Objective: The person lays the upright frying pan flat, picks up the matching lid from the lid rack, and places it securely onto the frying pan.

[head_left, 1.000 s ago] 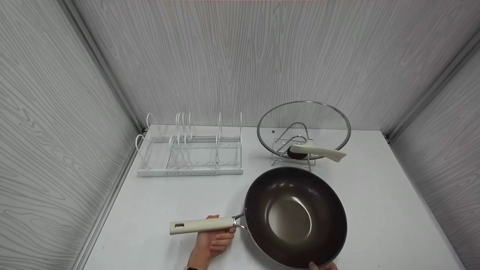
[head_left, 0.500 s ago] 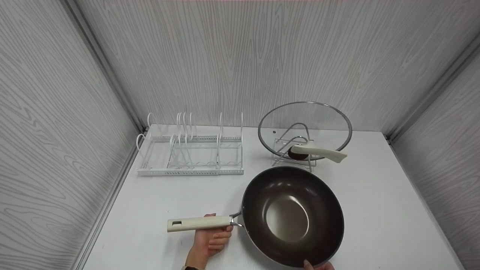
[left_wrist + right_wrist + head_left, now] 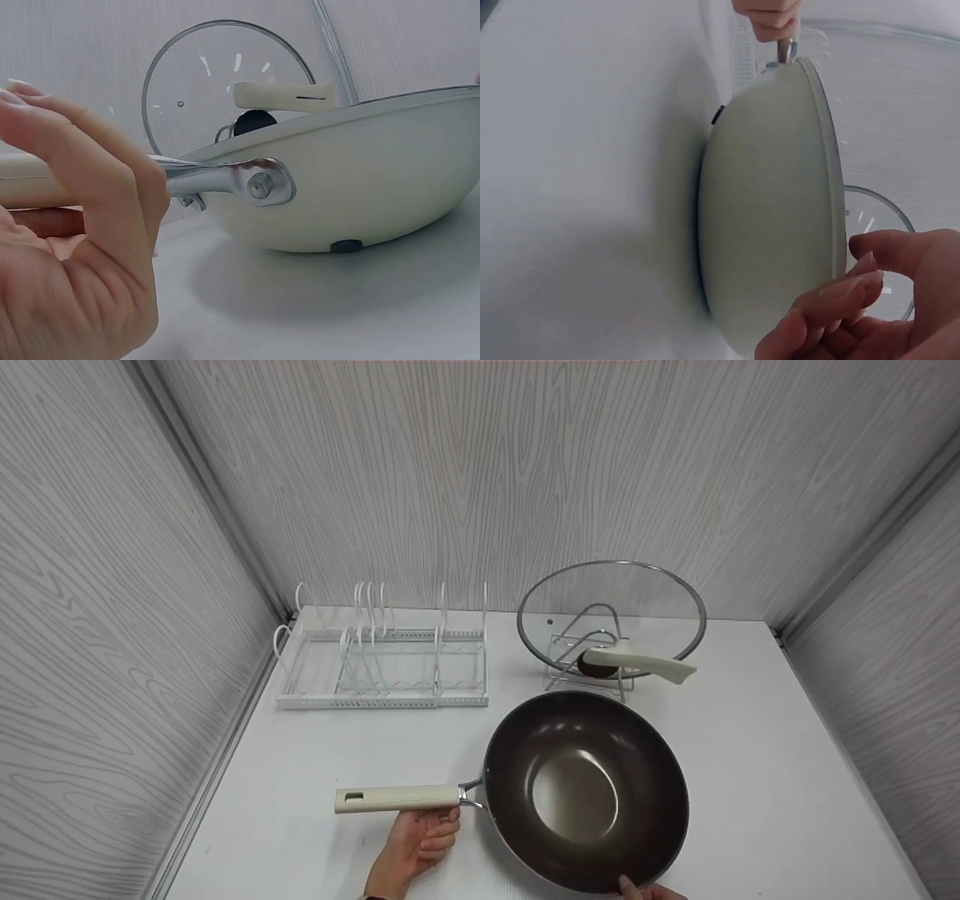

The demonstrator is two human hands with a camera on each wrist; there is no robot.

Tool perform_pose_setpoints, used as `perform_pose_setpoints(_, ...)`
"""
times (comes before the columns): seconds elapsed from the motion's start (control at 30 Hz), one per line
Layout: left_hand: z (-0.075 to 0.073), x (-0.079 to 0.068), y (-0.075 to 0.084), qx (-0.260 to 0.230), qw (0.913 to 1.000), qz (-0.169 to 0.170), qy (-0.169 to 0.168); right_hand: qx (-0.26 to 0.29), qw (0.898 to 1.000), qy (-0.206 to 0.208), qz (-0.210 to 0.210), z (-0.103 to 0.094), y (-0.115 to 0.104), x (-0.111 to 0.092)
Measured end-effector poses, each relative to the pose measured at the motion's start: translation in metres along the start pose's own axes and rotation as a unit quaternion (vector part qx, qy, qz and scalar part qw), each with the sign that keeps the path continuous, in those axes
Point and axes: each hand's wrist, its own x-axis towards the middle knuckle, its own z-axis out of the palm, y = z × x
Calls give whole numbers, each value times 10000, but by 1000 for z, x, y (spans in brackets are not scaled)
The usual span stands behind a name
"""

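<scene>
While the wok (image 3: pixel 577 795) is held over the tabletop (image 3: pixel 750 795) with its dark interior facing up, both hands are engaged with it. Its cream handle (image 3: pixel 397 797), directed to the left of the bowl, is gripped from below by the left hand (image 3: pixel 414 840); the fingers are curled at the handle end nearest the bowl. The near edge of the wok is pinched by the right hand (image 3: pixel 646 890), with the thumb placed over the rim (image 3: pixel 834 172) and the fingers set against the outer wall. Whether the base is in contact with the tabletop cannot be told.

Just beyond the wok, a wire stand (image 3: pixel 600 632) is positioned. A glass lid (image 3: pixel 649 600) with a metal edge is supported in it, tilted, its cream lid handle (image 3: pixel 652 664) facing the wok and directed to the right. Beyond the wok and to its left, a white pan rack (image 3: pixel 382 703) fitted with upright wire loops is placed on the tabletop, apart from the wok. The pale outer wall of the wok is marked by a dark spot (image 3: pixel 346 246) low down.
</scene>
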Motion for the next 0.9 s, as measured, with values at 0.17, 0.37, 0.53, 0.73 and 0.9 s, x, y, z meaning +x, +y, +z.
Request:
perform_pose_setpoints(0.17, 3, -8, 1, 515, 9980, -154, 318, -892, 9926, -112, -811, -13, -24, -6)
perform_pose_setpoints(0.37, 14, -17, -2, 1543, 9872, -339, 232, -713, 9933, -430, -804, -30, -46, -3)
perform_pose_setpoints(0.53, 37, -23, -3, 2608, 9638, -541, 108, -593, 9927, -323, -995, -46, -59, 3)
perform_pose_setpoints(0.73, 83, -16, 3, 4229, 8962, -498, 1248, -530, 9891, -73, -1375, -65, -77, 10)
perform_pose_setpoints(0.9, 113, -5, 7, 5314, 8148, 23, 2317, -577, 9775, 116, -2028, -79, -93, 20)
